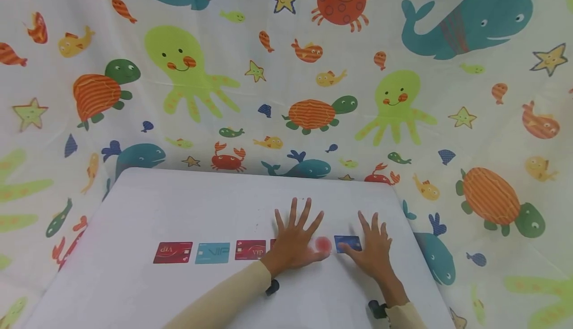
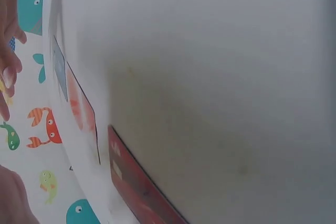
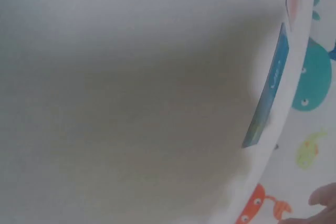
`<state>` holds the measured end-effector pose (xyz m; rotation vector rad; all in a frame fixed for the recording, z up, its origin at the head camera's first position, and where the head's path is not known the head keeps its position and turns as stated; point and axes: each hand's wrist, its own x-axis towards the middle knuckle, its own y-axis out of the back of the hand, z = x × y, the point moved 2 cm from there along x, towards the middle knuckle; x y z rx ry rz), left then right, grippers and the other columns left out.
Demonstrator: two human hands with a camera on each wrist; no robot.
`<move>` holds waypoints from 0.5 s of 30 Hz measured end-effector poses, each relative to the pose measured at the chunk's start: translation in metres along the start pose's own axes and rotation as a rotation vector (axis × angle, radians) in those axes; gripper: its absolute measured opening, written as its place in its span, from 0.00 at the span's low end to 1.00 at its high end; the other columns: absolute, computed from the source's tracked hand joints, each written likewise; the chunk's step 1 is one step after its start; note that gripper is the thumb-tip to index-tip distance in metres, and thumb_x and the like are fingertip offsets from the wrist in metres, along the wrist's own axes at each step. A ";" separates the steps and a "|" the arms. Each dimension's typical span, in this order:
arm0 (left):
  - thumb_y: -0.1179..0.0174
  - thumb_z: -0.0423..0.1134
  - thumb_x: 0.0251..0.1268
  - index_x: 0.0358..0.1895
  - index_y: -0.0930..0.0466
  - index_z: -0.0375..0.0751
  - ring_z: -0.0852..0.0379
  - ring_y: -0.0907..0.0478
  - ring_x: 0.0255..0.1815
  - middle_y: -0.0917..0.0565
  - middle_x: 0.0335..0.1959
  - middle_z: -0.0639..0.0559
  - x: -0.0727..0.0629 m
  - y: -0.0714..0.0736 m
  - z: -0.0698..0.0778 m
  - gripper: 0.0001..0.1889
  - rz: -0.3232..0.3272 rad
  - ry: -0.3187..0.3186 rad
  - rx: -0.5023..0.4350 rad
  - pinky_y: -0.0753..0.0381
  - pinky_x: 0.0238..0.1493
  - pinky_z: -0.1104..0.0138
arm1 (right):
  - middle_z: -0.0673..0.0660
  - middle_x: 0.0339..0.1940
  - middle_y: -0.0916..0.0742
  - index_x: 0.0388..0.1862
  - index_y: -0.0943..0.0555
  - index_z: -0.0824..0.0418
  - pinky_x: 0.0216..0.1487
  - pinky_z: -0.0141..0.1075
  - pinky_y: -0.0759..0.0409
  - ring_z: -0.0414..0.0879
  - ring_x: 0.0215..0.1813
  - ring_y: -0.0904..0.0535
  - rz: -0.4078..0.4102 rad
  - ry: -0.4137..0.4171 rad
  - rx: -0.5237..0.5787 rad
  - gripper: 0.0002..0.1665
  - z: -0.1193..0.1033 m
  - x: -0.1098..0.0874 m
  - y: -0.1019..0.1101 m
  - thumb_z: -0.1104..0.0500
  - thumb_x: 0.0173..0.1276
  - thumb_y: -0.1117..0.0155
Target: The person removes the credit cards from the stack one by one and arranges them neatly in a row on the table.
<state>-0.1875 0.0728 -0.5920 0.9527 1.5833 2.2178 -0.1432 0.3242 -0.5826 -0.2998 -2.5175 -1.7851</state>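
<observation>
Fingers spread wide, my left hand (image 1: 293, 243) hovers over or rests on a row of flat cards; contact cannot be told. It covers most of a red card (image 1: 272, 244), also seen as a red card (image 2: 139, 179) in the left wrist view. By its thumb lies a whitish card with a red round patch (image 1: 323, 245). My right hand (image 1: 375, 249) is also spread, its thumb over a blue card (image 1: 348, 243); whether it touches is unclear. In the right wrist view the blue card (image 3: 269, 87) lies flat, fingertips (image 3: 325, 203) at the corner.
Further left in the row lie a red card (image 1: 173, 252), a light blue VIP card (image 1: 212, 253) and another red VIP card (image 1: 250, 250). All are on a white table (image 1: 134, 204). A sea-animal printed curtain (image 1: 215, 45) hangs behind and beside it.
</observation>
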 end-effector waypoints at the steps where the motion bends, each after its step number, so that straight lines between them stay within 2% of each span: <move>1: 0.49 0.83 0.60 0.88 0.56 0.67 0.31 0.69 0.90 0.68 0.91 0.49 -0.001 0.001 -0.002 0.55 0.009 -0.002 0.004 0.52 0.71 0.16 | 0.71 0.89 0.50 0.90 0.48 0.45 0.70 0.86 0.54 0.85 0.84 0.56 -0.003 0.001 -0.014 0.68 -0.002 0.000 -0.001 0.25 0.58 0.27; 6: 0.44 0.79 0.63 0.88 0.50 0.64 0.32 0.63 0.90 0.61 0.91 0.47 -0.010 0.013 -0.013 0.53 0.018 0.009 0.022 0.53 0.72 0.16 | 0.68 0.90 0.52 0.90 0.50 0.43 0.67 0.88 0.57 0.86 0.83 0.60 -0.011 0.021 -0.085 0.62 -0.014 0.000 -0.004 0.24 0.65 0.35; 10: 0.47 0.78 0.67 0.88 0.49 0.62 0.34 0.63 0.90 0.60 0.91 0.48 -0.017 0.020 -0.021 0.50 -0.009 0.047 0.067 0.53 0.76 0.20 | 0.69 0.90 0.50 0.90 0.49 0.43 0.65 0.91 0.58 0.88 0.82 0.61 0.000 0.036 -0.096 0.56 -0.028 -0.002 -0.005 0.27 0.71 0.40; 15: 0.46 0.76 0.67 0.87 0.46 0.59 0.34 0.58 0.90 0.58 0.91 0.47 -0.027 0.027 -0.032 0.50 0.030 0.093 0.068 0.53 0.75 0.20 | 0.66 0.91 0.52 0.90 0.52 0.40 0.66 0.91 0.59 0.87 0.83 0.65 -0.024 0.028 -0.078 0.55 -0.047 -0.003 -0.007 0.26 0.73 0.42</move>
